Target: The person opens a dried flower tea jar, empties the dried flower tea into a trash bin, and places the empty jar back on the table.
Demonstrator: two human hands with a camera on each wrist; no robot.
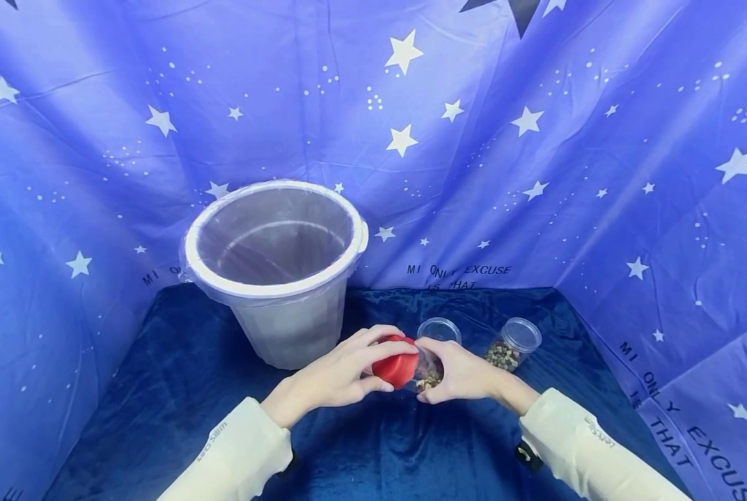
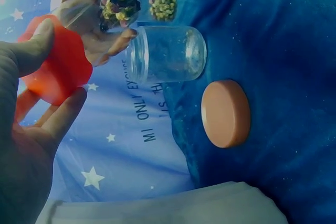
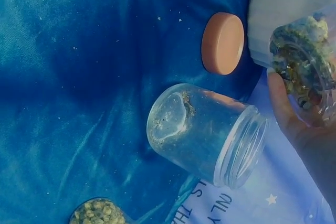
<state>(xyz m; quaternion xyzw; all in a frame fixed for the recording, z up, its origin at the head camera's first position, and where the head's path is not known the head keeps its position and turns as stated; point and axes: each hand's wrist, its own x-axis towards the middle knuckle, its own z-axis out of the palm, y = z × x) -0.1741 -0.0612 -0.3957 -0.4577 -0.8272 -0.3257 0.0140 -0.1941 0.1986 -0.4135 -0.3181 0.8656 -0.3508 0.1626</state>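
My left hand (image 1: pixel 342 372) grips a red scalloped lid-like piece (image 1: pixel 396 363), thumb and fingers around its sides. In my right hand (image 1: pixel 464 372) is a clear jar (image 2: pixel 119 4), tilted on its side, with a mix of dried flowers gathered at its base. The jar's mouth end points toward the red piece; whether they touch I cannot tell. Just behind the hands stands an open clear jar (image 3: pixel 194 129) with a few crumbs at its bottom. A peach-coloured round lid (image 2: pixel 226 114) lies on the cloth near it, hidden in the head view.
A white bin (image 1: pixel 292 330) with a clear liner over its rim stands at the back left. Another clear jar (image 1: pixel 511 344), partly filled with dried buds, stands to the right. Dark blue cloth (image 1: pixel 373 452) covers the table, and a starry curtain (image 1: pixel 298 104) surrounds it.
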